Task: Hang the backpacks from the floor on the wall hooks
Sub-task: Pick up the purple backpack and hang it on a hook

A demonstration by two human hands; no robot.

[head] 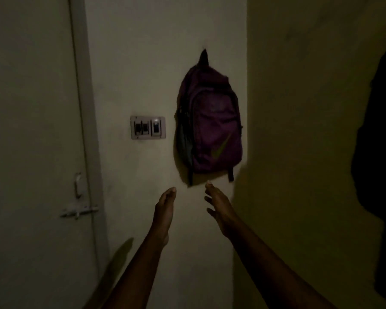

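A purple backpack (212, 123) with a yellow-green swoosh mark hangs by its top loop from a wall hook (204, 50) on the pale wall, its straps dangling below. My left hand (164, 208) is stretched out below and left of the bag, fingers together, holding nothing. Just under the bag's bottom edge my right hand (218, 208) has its fingers spread and is empty; it does not touch the bag. The room is dim.
A switch plate (148, 127) is on the wall left of the bag. A closed door (31, 130) with a handle and a slide bolt (78, 212) fills the left. A dark shape (377, 152), perhaps hanging cloth or another bag, lies against the right wall.
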